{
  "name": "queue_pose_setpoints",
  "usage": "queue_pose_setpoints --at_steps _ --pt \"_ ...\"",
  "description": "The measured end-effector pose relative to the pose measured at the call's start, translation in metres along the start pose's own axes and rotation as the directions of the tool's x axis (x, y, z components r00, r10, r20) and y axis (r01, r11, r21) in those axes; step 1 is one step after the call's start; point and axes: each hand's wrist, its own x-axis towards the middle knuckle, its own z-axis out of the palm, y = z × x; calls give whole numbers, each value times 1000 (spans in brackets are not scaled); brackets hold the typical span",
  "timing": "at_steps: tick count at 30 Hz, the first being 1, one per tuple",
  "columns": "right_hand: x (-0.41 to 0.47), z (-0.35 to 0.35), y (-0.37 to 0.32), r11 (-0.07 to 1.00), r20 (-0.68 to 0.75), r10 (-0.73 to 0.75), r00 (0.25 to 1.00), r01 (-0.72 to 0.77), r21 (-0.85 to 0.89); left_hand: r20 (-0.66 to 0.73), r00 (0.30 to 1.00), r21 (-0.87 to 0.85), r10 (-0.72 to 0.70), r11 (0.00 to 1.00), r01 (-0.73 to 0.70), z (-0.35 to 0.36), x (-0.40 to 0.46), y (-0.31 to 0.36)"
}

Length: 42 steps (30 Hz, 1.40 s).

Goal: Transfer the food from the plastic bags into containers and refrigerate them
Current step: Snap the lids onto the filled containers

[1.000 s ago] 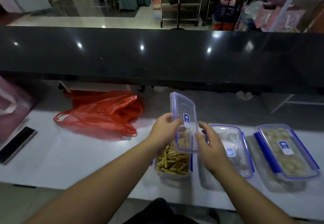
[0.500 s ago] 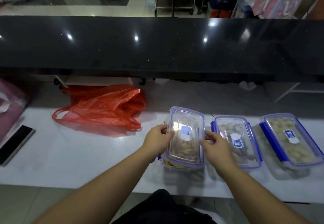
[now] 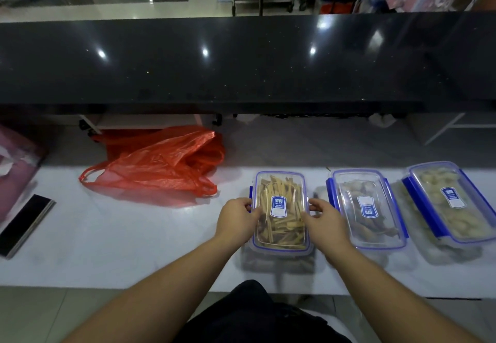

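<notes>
White counter (image 3: pixel 112 238), long, under a dark raised ledge (image 3: pixel 241 66). Red plastic bag (image 3: pixel 158 165) lies slack and crumpled at the counter's back edge, left of centre; looks emptied, cannot confirm. Dark flat slab, probably a phone (image 3: pixel 25 223), far left.

Three clear containers with blue-trimmed lids in a row on the right half. Far-right container (image 3: pixel 453 206) and middle container (image 3: pixel 367 208): lids on, side clips appear down. Left container (image 3: pixel 280 211), directly ahead of the person, holds pale yellow-brown sticks; its lid (image 3: pixel 279 181) sits flat on top.

Handling, judged: rigid thin-walled plastic, light with this dry-looking fill, smooth and somewhat slippery. Lid flexes, so press at the rim over each clip, not mid-panel. For carrying, take hold on the two long sides under the rim, or one hand beneath.

Left hand (image 3: pixel 236 219): fingers curled round the left long edge, thumb on the lid, grasping the container at the side clip. Right hand (image 3: pixel 323 220): same on the right long edge, fingers bent over the rim, grasping. Whether these clips are latched: cannot tell, hands cover them
</notes>
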Motion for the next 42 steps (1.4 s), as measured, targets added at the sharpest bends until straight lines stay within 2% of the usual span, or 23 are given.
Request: queue_pose_setpoints --at_steps 6,11,14,18,21,24,28,31,33,36,42 --pt "1 1 0 999 -3 -16 1000 16 -39 22 999 15 -25 1000 25 0 2 -1" --pt "3 1 -2 990 11 -43 999 44 -135 41 998 46 -45 998 43 0 5 0" --pt "8 -1 -5 992 32 -13 999 17 -129 67 995 36 -74 997 71 -1 7 2" --pt "13 -4 -4 996 72 61 996 -57 -65 110 980 -105 -165 979 177 -3 13 -1" --pt "12 -3 -3 993 63 30 998 -22 -119 174 956 -136 -237 956 261 -6 14 -1" --pt "12 -1 -2 994 88 62 994 -53 -100 270 922 -193 -277 923 334 -11 18 -3" --pt "16 -3 -5 991 145 131 981 -125 -52 329 906 -279 -267 889 363 -10 23 -15" --pt "16 -4 -6 982 181 189 965 -189 -16 296 924 -324 -242 885 335 -5 25 -19" --pt "18 -3 -3 979 178 203 963 -204 -15 208 957 -237 -203 939 251 -4 22 -14" --pt "19 0 -2 981 159 196 968 -192 -38 121 988 14 -98 995 97 -1 18 -10" --pt "21 0 -2 975 127 221 967 -215 -61 97 994 190 -55 981 35 3 18 -9"
